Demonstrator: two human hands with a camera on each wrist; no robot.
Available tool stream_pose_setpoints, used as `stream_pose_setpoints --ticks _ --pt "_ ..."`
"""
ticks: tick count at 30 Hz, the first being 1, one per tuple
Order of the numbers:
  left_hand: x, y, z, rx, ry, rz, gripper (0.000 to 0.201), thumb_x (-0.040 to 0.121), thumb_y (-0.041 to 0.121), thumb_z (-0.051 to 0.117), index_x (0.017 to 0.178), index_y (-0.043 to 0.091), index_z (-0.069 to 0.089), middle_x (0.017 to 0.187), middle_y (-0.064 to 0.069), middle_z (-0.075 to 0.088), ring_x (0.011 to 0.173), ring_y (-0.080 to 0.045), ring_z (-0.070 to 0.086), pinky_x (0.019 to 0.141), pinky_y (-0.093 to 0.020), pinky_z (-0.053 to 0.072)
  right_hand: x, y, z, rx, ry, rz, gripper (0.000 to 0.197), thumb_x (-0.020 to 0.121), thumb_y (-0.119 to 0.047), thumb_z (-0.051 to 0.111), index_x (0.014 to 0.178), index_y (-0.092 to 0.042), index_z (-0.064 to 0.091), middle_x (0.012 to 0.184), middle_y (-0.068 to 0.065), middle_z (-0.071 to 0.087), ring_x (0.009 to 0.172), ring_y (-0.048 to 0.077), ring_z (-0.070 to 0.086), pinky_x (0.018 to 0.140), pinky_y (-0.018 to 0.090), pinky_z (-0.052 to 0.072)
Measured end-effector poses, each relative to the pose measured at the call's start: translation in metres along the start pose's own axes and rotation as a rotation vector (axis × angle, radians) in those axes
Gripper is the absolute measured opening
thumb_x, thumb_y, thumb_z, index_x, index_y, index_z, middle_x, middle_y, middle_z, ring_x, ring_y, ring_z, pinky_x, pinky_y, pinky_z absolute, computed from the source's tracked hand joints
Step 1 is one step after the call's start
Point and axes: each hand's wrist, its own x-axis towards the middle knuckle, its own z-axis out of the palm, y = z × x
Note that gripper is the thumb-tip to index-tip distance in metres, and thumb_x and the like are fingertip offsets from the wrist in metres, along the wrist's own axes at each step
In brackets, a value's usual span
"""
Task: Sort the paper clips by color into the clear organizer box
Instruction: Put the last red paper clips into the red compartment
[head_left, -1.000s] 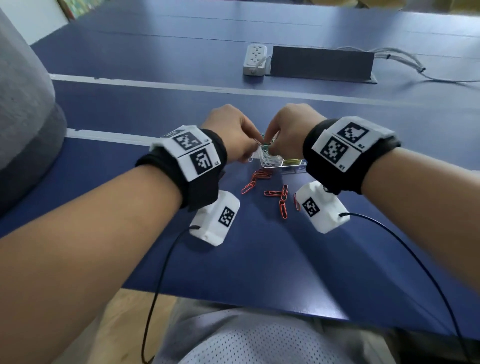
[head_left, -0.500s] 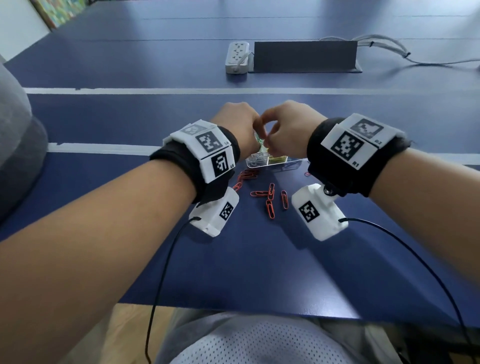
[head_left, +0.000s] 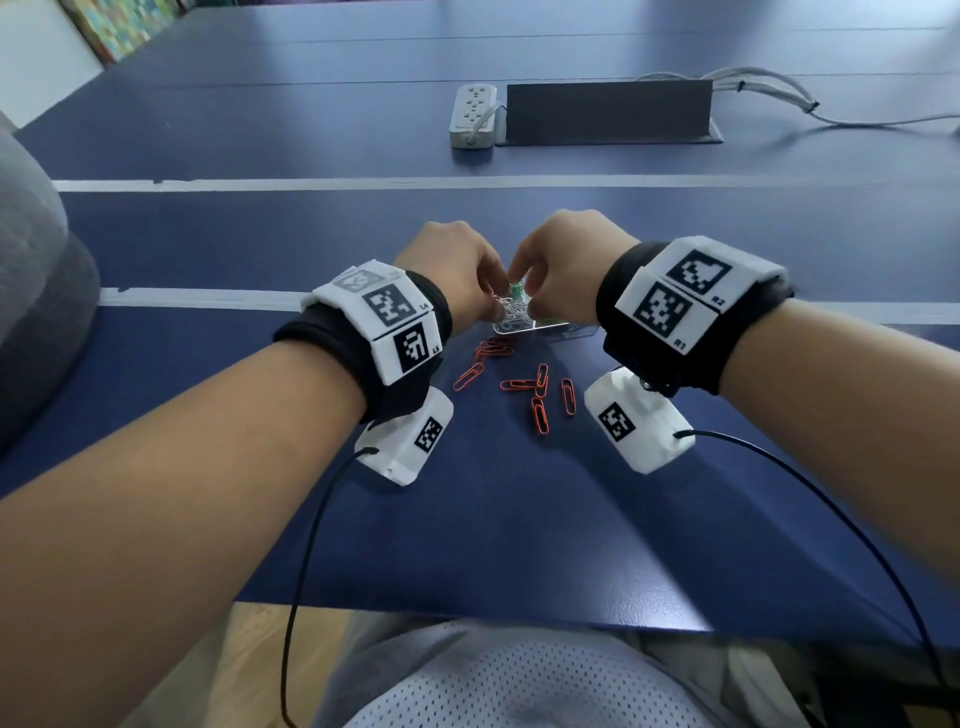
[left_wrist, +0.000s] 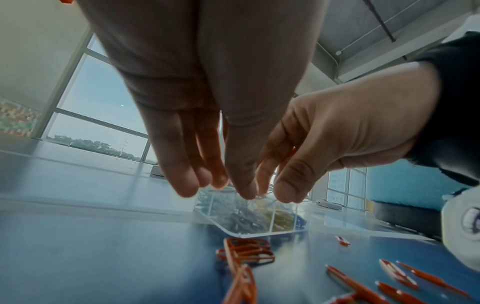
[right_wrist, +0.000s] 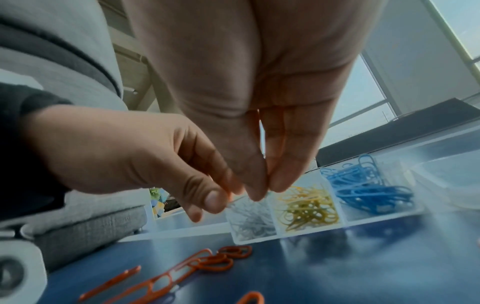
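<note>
Over the clear organizer box (right_wrist: 298, 232), both hands meet w/ fingertips nearly touching. Left hand (head_left: 457, 270) and right hand (head_left: 566, 260) each have thumb & forefinger pinched together on a thin silver paper clip (right_wrist: 237, 200) stretched between them, just above the box; rest of the fingers hang loosely curled. Box sits on the blue table (head_left: 519, 519), far side of the loose clips, partly hidden by the hands in the head view. Right wrist view shows compartments side by side: silver clips (right_wrist: 250, 222), then yellow clips (right_wrist: 307, 209), then blue clips (right_wrist: 369, 189). Something green (head_left: 517, 288) shows between the hands in the head view, too small to tell what. Orange paper clips (head_left: 540, 410) lie scattered on the table just in front of the box, some overlapping in a small bunch (head_left: 496, 347) near its front edge. Power strip (head_left: 472, 117) & dark panel (head_left: 608, 111) sit well apart at the far side.
</note>
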Motion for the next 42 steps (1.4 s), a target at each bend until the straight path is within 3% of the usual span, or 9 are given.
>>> stream_pose_setpoints --ticks 7,12,17,21,25,27,30,35,42 --pt "0.002 0.001 0.002 -0.022 0.011 -0.001 0.016 0.07 0.015 0.079 0.085 0.019 0.076 0.093 -0.002 0.074 0.094 -0.017 0.066 0.089 -0.033 0.053 0.001 -0.004 -0.001 0.06 0.047 -0.011 0.037 0.076 -0.007 0.064 0.107 -0.026 0.07 0.1 0.003 0.07 0.091 0.02 0.065 0.077 0.026 0.051" --pt "0.002 0.003 0.002 -0.067 0.059 0.017 0.021 0.074 0.005 0.074 0.09 0.018 0.074 0.089 -0.004 0.074 0.087 -0.016 0.067 0.086 -0.031 0.054 0.002 -0.001 0.0 0.117 0.063 -0.007 0.039 0.077 -0.004 0.059 0.108 -0.026 0.067 0.099 0.003 0.072 0.092 0.021 0.066 0.079 0.028 0.053" --pt "0.003 0.013 0.003 -0.097 0.11 0.069 0.023 0.073 -0.001 0.065 0.086 0.015 0.075 0.09 -0.008 0.074 0.09 -0.023 0.068 0.085 -0.034 0.055 0.002 0.0 0.002 0.061 0.087 -0.009 0.03 0.078 -0.009 0.062 0.107 -0.016 0.065 0.092 0.003 0.064 0.087 0.023 0.058 0.071 0.025 0.04" --pt "0.001 0.012 0.003 -0.156 0.069 0.076 0.029 0.076 -0.005 0.059 0.091 0.015 0.073 0.088 -0.009 0.075 0.082 -0.018 0.069 0.081 -0.027 0.055 0.002 0.003 0.001 0.052 0.104 -0.017 0.027 0.079 -0.006 0.06 0.104 -0.015 0.064 0.102 0.007 0.067 0.088 0.024 0.057 0.072 0.026 0.042" --pt "-0.001 0.012 0.002 -0.252 0.098 0.078 0.027 0.078 -0.002 0.058 0.093 0.015 0.073 0.089 -0.008 0.074 0.075 -0.017 0.065 0.081 -0.03 0.057 0.002 0.004 0.0 0.022 0.141 -0.015 0.026 0.082 -0.007 0.054 0.103 -0.015 0.066 0.101 0.009 0.066 0.091 0.028 0.058 0.074 0.026 0.043" --pt "0.0 0.008 -0.001 -0.253 0.153 0.062 0.026 0.078 0.003 0.058 0.091 0.019 0.073 0.084 -0.002 0.072 0.069 -0.013 0.06 0.078 -0.024 0.054 0.001 0.004 0.0 0.005 0.145 -0.004 0.031 0.083 -0.008 0.051 0.103 -0.02 0.07 0.092 0.006 0.063 0.085 0.024 0.055 0.076 0.025 0.044" --pt "-0.003 -0.003 -0.007 -0.154 0.187 0.043 0.021 0.081 0.01 0.059 0.091 0.022 0.072 0.076 0.005 0.065 0.07 -0.01 0.056 0.076 -0.018 0.046 -0.001 0.003 0.002 -0.011 0.103 -0.05 0.023 0.083 -0.017 0.058 0.097 -0.025 0.075 0.092 0.002 0.07 0.092 0.023 0.062 0.084 0.027 0.051" --pt "-0.011 -0.025 -0.015 -0.019 0.128 0.009 0.015 0.083 0.016 0.061 0.09 0.022 0.072 0.079 0.004 0.064 0.078 -0.012 0.057 0.08 -0.021 0.045 0.001 -0.003 0.009 -0.064 0.065 -0.121 0.021 0.081 -0.015 0.059 0.089 -0.024 0.076 0.091 0.004 0.07 0.079 0.022 0.057 0.075 0.026 0.048" --pt "-0.027 -0.047 -0.026 0.115 -0.021 -0.036 0.012 0.082 0.021 0.064 0.091 0.022 0.072 0.079 0.005 0.062 0.08 -0.012 0.055 0.077 -0.02 0.041 0.007 -0.014 0.005 -0.091 0.085 -0.138 0.022 0.081 -0.008 0.058 0.089 -0.015 0.077 0.096 0.01 0.073 0.09 0.031 0.066 0.082 0.031 0.055"
